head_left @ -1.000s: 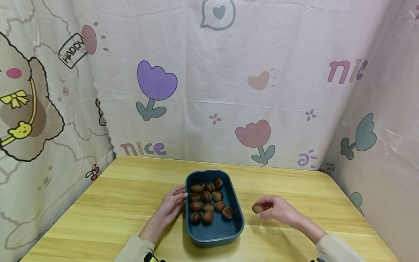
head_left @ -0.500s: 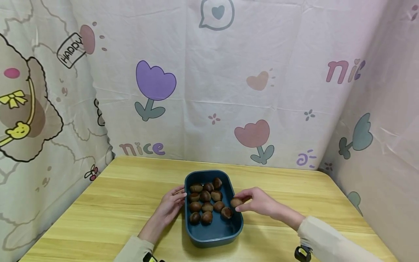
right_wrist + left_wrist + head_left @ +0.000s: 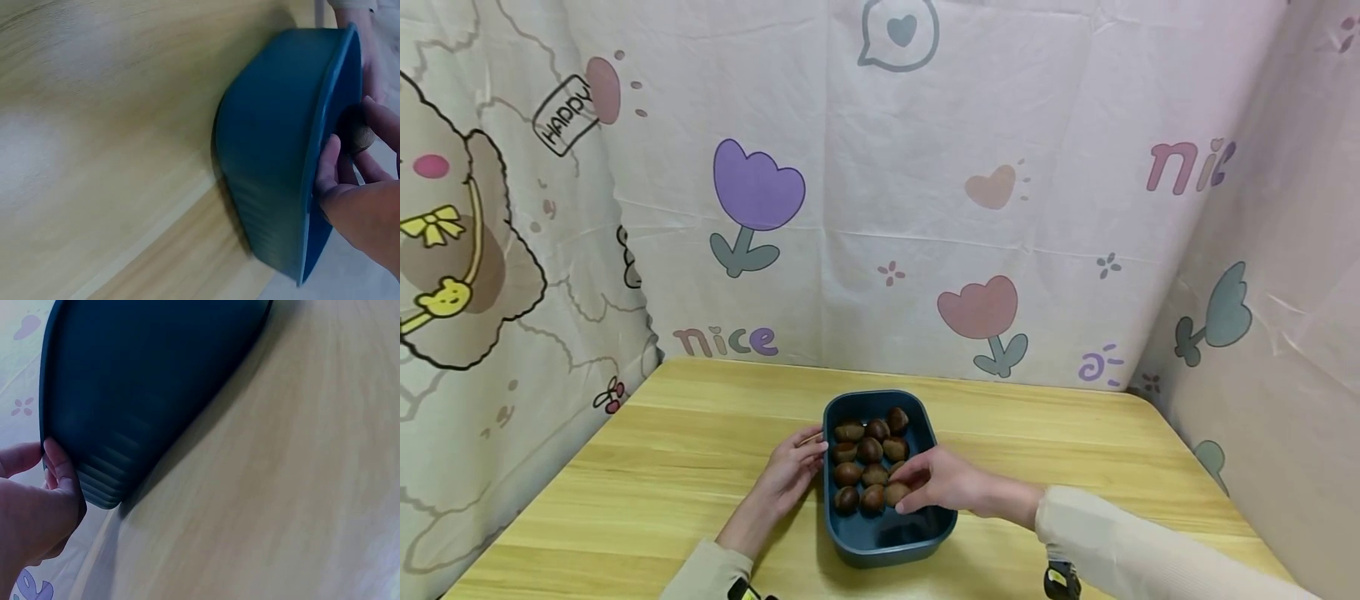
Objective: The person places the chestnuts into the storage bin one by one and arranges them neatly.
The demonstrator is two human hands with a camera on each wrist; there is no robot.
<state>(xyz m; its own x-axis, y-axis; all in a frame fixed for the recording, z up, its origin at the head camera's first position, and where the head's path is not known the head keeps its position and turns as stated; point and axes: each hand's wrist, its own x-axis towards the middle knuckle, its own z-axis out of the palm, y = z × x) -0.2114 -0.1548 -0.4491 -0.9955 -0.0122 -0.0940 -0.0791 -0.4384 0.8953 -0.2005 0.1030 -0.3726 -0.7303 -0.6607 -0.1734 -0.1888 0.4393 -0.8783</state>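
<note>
A dark blue rectangular container [image 3: 891, 557] with rounded corners stands on the table, several brown chestnuts [image 3: 870, 451] laid in rough rows inside it. My left hand [image 3: 790, 475] holds its left side, fingertips at the rim; the left wrist view shows fingers [image 3: 61, 465] bent against the outer wall. Reaching over the right rim, my right hand [image 3: 951, 482] pinches a chestnut [image 3: 897, 494] between thumb and fingers, low in the container beside the nearest row. That same chestnut [image 3: 361, 136] shows between the fingertips in the right wrist view. The right hand partly hides neighbouring chestnuts.
The light wood table [image 3: 700, 442] extends to both sides of the container. Behind it hangs a pale cloth [image 3: 880, 208] printed with flowers and words, which also runs along the left and right sides. Bare container floor shows at the near end.
My right hand has moved left from beside the container, across its right rim and down inside, carrying the chestnut. My left hand has stayed at the left side.
</note>
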